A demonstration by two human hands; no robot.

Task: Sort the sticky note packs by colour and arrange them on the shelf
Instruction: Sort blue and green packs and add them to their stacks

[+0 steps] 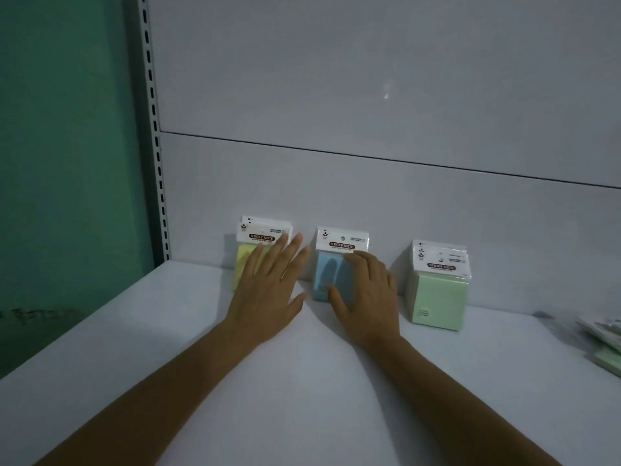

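Position: blue pack (331,274) stands upright against the back panel (369,203), directly under my right hand (366,294), long axis vertical.
Right grip: fingers (356,257) bent over its face, thumb low on the front, holding it.
Left hand (265,290): flat and straight, pressing the yellow pack (243,267).
Neighbours: green pack (440,294) stands apart to the right; loose packs (605,334) lie at the far right of the shelf (302,381), nearer my right hand.
Obstruction: none, in my judgement.

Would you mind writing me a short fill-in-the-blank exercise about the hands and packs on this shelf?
1. The left hand rests on the leftmost pack, which is ___.
2. The right hand holds the middle pack, which is ___.
3. The green pack stands to the ___ of the middle pack.

Missing words: yellow; blue; right.
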